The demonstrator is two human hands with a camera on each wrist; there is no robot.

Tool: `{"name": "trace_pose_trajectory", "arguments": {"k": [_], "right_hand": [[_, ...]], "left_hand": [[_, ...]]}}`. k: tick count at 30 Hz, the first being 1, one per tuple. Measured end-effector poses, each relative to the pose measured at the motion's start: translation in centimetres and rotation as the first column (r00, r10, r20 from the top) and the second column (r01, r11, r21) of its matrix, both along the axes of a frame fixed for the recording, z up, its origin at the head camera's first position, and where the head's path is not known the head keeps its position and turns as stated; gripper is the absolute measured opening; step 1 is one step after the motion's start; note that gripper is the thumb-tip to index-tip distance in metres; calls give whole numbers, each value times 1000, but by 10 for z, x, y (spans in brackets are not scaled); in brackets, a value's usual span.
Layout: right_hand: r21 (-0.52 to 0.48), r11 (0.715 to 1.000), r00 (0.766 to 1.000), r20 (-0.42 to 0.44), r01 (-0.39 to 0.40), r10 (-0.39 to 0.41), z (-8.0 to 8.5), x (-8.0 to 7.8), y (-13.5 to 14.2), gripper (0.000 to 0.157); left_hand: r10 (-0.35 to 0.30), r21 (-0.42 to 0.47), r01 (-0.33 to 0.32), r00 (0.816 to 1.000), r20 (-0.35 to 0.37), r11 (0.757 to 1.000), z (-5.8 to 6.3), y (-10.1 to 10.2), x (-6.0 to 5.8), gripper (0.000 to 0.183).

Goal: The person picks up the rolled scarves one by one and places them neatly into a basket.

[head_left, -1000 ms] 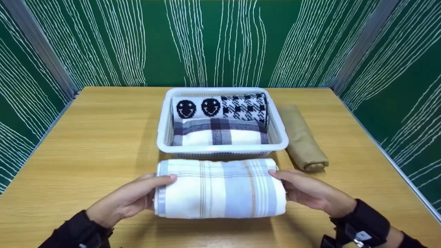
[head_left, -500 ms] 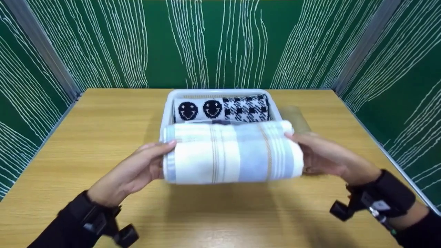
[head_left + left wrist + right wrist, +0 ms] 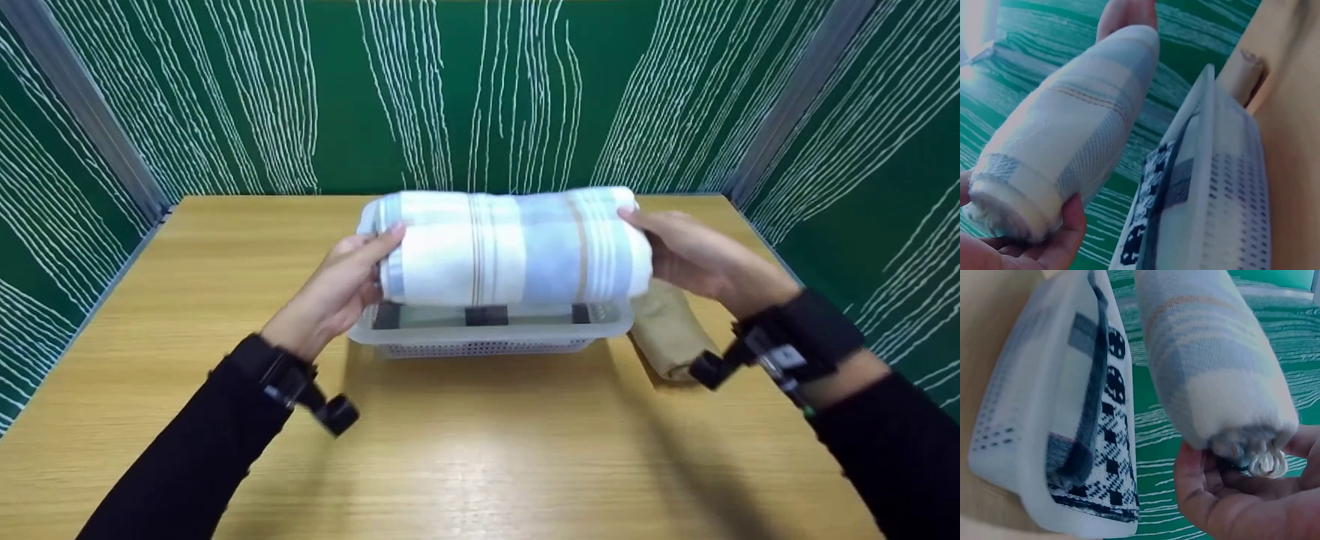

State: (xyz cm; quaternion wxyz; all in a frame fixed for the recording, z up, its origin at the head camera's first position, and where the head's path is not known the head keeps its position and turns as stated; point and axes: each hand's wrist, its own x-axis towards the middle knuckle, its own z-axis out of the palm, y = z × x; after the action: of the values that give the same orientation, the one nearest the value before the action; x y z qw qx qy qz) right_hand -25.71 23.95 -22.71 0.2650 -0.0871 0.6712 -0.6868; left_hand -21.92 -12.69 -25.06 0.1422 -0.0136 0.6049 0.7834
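A rolled plaid scarf, white and pale blue with thin tan stripes, is held level over the basket in the head view. My left hand grips its left end, thumb on top and fingers beneath. At the other end my right hand holds the roll the same way; fringe shows there in the right wrist view. Below, inside the white plastic basket, lie a dark-and-white checked roll and a black-and-white roll with smiley faces. From the head view, the held scarf hides most of both.
A tan rolled cloth lies on the wooden table against the basket's right side. Green walls with white lines stand behind the table and at both sides.
Both hands have carried the plaid scarf away from me, from in front of the basket to above it. The basket's contents are now mostly covered in the head view.
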Motion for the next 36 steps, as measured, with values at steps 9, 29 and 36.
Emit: {"name": "trace_pose_trajectory", "arguments": {"k": [9,29,36], "right_hand": [[15,975,975,33,220,-221,8,-37,-13,39],[106,946,951,12,305,-308,-36,-94,-36,34],[127,955,963,-10,267,-268,-47,-103,-42,35]], "left_hand": [[82,-43,-84,995,-49,996,2,8,-53,44],[177,-200,-164,983,49,966,-31,10,-108,42],[184,-212,-169,981,57,963,-38,4,-115,39]]}}
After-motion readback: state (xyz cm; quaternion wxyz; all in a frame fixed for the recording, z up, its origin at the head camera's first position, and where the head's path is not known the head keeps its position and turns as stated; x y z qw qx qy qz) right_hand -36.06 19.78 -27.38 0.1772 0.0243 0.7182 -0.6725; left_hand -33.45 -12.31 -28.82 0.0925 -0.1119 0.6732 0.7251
